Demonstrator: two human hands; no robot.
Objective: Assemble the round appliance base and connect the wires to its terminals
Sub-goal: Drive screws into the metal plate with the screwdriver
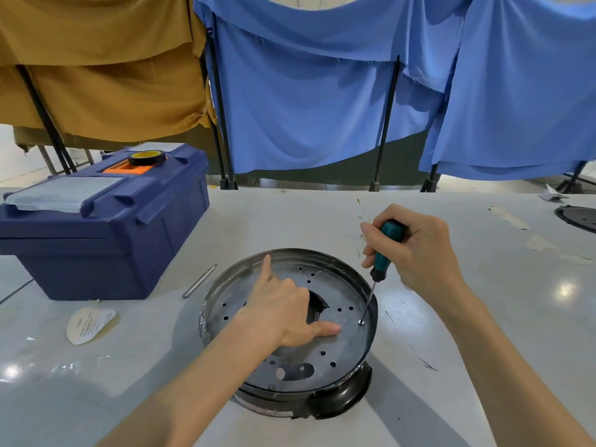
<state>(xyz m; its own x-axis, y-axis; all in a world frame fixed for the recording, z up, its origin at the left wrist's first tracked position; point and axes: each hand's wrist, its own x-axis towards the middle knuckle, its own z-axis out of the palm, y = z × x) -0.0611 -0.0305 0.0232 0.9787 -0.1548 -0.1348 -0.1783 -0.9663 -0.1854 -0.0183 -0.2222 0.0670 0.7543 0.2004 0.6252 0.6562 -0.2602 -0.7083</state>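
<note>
Right grip [416, 253] is clenched round the teal handle of the screwdriver [387, 250]. The shaft slants down and inward to a small bright screw [361, 322] at the right edge of the round base [290, 254]. The base sits on the bench [483, 333] right in front of me, with the grey perforated plate [342, 285] facing up and the black housing [342, 398] showing under its near side. Left grip [283, 314] grasps nothing. It lies on the plate by the centre hole, index finger and thumb stretched out, pressing down; the other fingers I can't make out.

My read: we're fastening the plate. No wires are in sight, so I take the terminals to come later. To do this well I want the shaft more upright over the screw, because at this lean the tip could slip out and skate across the plate. I'd push down along the shaft while turning, in short wrist twists, and let the left grip brace the base against spinning. Snug, not forced, since thin sheet metal likely strips easily.

Just left of the base's rim lies a thin metal rod [200, 280]. Further left is a blue toolbox [106, 233] with a tape roll [147, 157] on its lid, and a paper label [90, 324] lies on the bench below it. Far right of the base, another round plate [579, 217] sits at the edge of view.
</note>
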